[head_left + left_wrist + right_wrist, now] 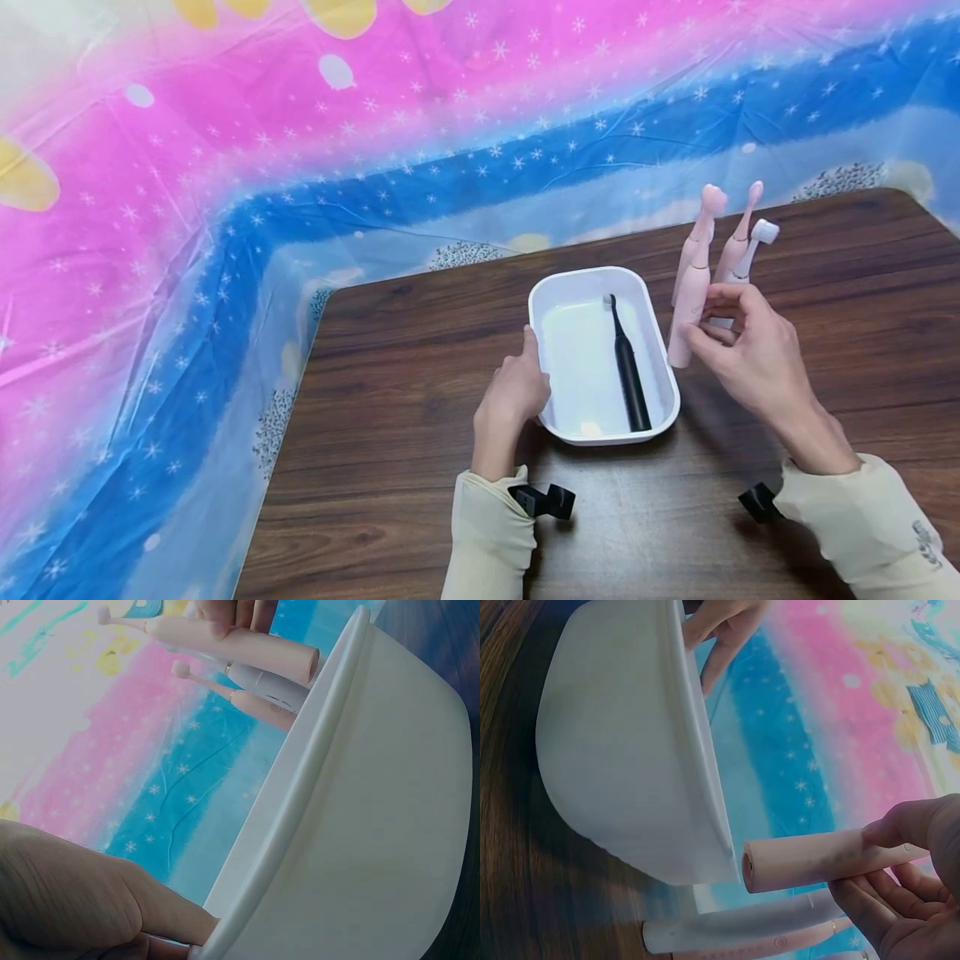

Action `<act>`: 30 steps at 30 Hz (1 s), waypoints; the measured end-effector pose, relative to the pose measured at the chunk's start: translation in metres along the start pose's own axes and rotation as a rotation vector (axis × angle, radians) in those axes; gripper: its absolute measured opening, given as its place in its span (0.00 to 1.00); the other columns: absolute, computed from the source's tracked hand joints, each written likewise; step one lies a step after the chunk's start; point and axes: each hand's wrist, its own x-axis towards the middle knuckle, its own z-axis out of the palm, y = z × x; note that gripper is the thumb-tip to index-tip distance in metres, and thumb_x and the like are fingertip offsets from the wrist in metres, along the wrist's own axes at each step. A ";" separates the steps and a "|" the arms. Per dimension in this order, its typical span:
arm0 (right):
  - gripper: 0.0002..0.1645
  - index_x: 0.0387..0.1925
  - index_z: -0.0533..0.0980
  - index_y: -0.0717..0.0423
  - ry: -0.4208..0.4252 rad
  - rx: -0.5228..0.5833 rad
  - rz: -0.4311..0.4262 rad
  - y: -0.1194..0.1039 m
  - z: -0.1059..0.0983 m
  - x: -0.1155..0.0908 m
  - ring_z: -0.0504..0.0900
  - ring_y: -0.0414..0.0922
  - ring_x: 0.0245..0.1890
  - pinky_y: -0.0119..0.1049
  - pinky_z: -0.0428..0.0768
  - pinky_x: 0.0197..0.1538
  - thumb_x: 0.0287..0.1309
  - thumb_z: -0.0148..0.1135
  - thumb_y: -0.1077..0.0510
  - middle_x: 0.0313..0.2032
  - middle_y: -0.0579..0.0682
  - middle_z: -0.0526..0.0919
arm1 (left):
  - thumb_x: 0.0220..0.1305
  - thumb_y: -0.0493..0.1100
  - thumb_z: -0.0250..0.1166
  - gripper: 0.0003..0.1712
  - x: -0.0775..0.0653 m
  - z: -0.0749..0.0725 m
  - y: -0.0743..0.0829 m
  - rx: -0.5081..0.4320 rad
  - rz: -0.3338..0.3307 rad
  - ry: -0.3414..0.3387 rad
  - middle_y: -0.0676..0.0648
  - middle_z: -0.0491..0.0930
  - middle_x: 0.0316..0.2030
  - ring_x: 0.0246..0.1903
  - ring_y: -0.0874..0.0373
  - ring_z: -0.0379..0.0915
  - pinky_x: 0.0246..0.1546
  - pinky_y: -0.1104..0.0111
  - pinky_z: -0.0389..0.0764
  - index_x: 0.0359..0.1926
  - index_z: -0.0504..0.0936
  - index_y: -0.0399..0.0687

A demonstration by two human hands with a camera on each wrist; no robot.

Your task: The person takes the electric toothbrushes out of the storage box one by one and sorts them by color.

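My right hand (757,358) pinches a pink electric toothbrush (688,312) between thumb and fingers, just right of a white tray (536,317). The toothbrush is upright, head up; in the right wrist view its bottom end (751,866) is lifted off the table beside the tray wall. My left hand (513,383) grips the tray's left rim. Inside the tray lies a black electric toothbrush (630,375), its head toward the far end. Behind the held toothbrush stand a white toothbrush (742,265) and pink toothbrushes (733,250), partly hidden by my right hand and the held one.
The tray and the standing toothbrushes are on a dark wooden table (405,375). A pink and blue patterned cloth (390,167) hangs behind the table and along its left side. The standing toothbrushes are close to the tray's right wall.
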 end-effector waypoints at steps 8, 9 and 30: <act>0.25 0.49 0.68 0.66 0.011 -0.043 -0.005 0.006 -0.004 -0.003 0.71 0.21 0.38 0.13 0.70 0.39 0.49 0.66 0.65 0.42 0.58 0.77 | 0.68 0.41 0.48 0.39 0.000 0.000 0.000 0.016 0.000 0.003 0.38 0.76 0.35 0.23 0.53 0.72 0.19 0.68 0.73 0.73 0.37 0.53; 0.25 0.49 0.68 0.65 0.011 -0.055 0.001 0.007 -0.005 -0.003 0.71 0.21 0.38 0.12 0.70 0.38 0.49 0.66 0.65 0.42 0.58 0.77 | 0.68 0.41 0.48 0.39 0.000 0.000 0.000 0.015 0.000 0.004 0.38 0.76 0.34 0.23 0.53 0.72 0.19 0.68 0.73 0.73 0.37 0.53; 0.25 0.46 0.65 0.69 -0.014 -0.040 -0.007 0.032 -0.001 -0.013 0.70 0.19 0.38 0.13 0.70 0.38 0.46 0.66 0.70 0.39 0.62 0.77 | 0.68 0.41 0.48 0.39 -0.001 0.000 0.001 0.023 -0.006 0.015 0.40 0.75 0.30 0.24 0.52 0.72 0.20 0.67 0.72 0.73 0.38 0.53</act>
